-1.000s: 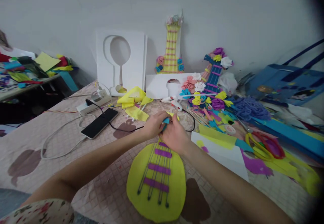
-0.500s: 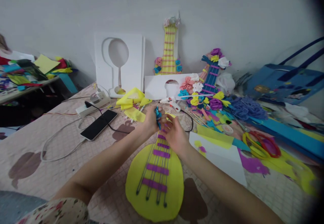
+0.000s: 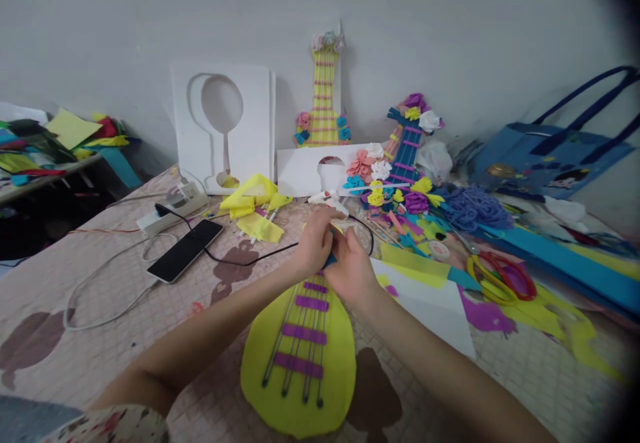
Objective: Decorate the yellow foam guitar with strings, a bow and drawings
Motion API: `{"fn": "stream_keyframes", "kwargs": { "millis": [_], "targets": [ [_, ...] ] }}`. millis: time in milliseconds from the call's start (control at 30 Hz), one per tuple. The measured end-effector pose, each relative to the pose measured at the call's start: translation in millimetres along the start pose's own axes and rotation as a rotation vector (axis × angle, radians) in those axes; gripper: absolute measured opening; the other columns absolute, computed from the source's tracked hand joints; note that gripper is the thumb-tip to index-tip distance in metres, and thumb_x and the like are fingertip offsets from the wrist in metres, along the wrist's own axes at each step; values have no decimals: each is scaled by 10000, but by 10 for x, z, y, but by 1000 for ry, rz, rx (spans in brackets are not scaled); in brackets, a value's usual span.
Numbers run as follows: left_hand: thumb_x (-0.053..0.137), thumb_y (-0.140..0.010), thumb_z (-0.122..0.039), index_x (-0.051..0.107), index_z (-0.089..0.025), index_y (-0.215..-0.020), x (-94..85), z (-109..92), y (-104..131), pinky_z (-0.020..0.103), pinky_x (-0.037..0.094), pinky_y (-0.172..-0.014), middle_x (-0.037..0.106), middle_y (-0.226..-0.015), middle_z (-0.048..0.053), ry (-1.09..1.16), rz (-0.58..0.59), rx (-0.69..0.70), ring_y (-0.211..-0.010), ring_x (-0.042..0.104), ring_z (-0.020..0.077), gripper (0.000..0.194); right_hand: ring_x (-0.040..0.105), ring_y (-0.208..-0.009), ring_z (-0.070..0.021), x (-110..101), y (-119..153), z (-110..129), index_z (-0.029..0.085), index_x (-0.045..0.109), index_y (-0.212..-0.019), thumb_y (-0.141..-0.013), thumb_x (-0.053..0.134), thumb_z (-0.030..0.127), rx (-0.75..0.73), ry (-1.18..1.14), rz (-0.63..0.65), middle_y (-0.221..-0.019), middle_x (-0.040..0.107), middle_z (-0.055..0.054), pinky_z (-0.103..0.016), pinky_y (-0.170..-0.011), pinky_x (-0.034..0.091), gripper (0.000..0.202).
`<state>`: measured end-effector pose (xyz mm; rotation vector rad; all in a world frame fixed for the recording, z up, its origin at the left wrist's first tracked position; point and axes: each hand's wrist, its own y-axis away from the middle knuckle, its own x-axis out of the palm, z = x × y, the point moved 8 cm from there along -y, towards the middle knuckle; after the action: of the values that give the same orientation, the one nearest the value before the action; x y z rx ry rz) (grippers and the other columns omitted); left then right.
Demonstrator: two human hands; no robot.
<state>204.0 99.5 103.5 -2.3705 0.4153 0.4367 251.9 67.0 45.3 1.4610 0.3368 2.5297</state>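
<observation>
My left hand and my right hand meet above the neck of a flat yellow paper lute-like instrument. Both have their fingers curled in around a small blue crumpled paper piece, of which just a sliver shows between them. The instrument lies on the table with its rounded body towards me; purple strips cross it beneath dark strings ending in dots. Its upper neck is covered by my hands. Just beyond my fingers lies a white glue gun with a black cord.
A phone and power strip are at left, with cables across the cloth. Scissors, blue yarn and paper scraps fill the right. White cut-out boards and a decorated yellow neck lean on the wall.
My hands have closed together, and the blue paper, plainly visible in my left hand before, is now mostly covered. The view has shifted slightly to the right.
</observation>
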Motion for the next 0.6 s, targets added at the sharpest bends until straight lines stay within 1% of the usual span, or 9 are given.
{"fn": "stream_keyframes", "kwargs": {
  "millis": [67, 133, 233, 333, 367, 433, 467, 533, 600],
  "targets": [
    [335, -897, -119, 583, -170, -1109, 118, -53, 57, 552, 156, -1151, 633, -1164, 76, -249, 153, 81, -1257, 464, 233, 330, 622, -1032, -106, 2, 49, 7, 236, 637, -938, -1000, 275, 386, 13, -18, -40, -946, 706, 12, -258, -911, 492, 397],
    [309, -963, -223, 569, -164, -1173, 177, -45, 99, 625, 12, -1141, 619, -1223, 88, -459, 233, 94, -1337, 377, 278, 340, 609, -1064, -99, -42, 95, -15, 247, 635, -939, -998, 286, 389, 33, -16, -93, -950, 707, 22, -261, -929, 485, 382],
    [333, -974, -337, 573, -146, -1209, 212, -73, 138, 672, -58, -1108, 574, -1301, 122, -670, 245, 131, -1396, 264, 335, 387, 613, -1053, -100, -153, 142, -56, 263, 630, -909, -994, 291, 398, 20, -2, -140, -934, 709, 30, -271, -903, 499, 375],
    [331, -959, -451, 516, -135, -1303, 270, -173, 191, 669, -68, -1108, 501, -1385, 140, -694, 252, 181, -1410, 216, 356, 502, 623, -1017, -120, -186, 163, -94, 279, 627, -920, -967, 335, 440, -38, 72, -30, -918, 706, 24, -284, -864, 511, 336],
    [316, -951, -498, 469, -130, -1350, 285, -221, 212, 663, -69, -1112, 471, -1413, 140, -665, 256, 194, -1414, 199, 358, 563, 627, -997, -133, -172, 171, -94, 284, 626, -942, -949, 358, 473, -72, 149, 38, -916, 703, 18, -290, -842, 516, 328],
    [254, -941, -570, 367, -122, -1423, 297, -319, 248, 644, -61, -1123, 430, -1447, 134, -572, 275, 204, -1424, 165, 354, 668, 641, -912, -154, -162, 189, -18, 285, 618, -991, -931, 336, 540, -203, 476, 125, -892, 693, 3, -292, -756, 529, 385],
    [214, -943, -581, 334, -125, -1441, 285, -356, 261, 635, -51, -1128, 423, -1452, 129, -519, 286, 198, -1428, 155, 345, 686, 645, -843, -160, -177, 187, 62, 277, 613, -1005, -931, 297, 563, -283, 674, 127, -865, 686, -6, -288, -695, 528, 432],
    [164, -951, -577, 320, -142, -1445, 219, -393, 276, 616, -26, -1138, 430, -1446, 119, -427, 301, 178, -1430, 163, 322, 677, 622, -690, -164, -245, 133, 329, 244, 608, -992, -942, 204, 571, -431, 1050, 60, -786, 664, -21, -279, -583, 499, 521],
    [162, -965, -547, 346, -166, -1425, 86, -360, 278, 593, 14, -1150, 446, -1431, 114, -357, 284, 151, -1423, 204, 292, 624, 588, -627, -168, -348, -11, 712, 212, 612, -948, -945, 225, 548, -511, 1262, -8, -729, 643, -32, -279, -554, 467, 512]
  ]
}}
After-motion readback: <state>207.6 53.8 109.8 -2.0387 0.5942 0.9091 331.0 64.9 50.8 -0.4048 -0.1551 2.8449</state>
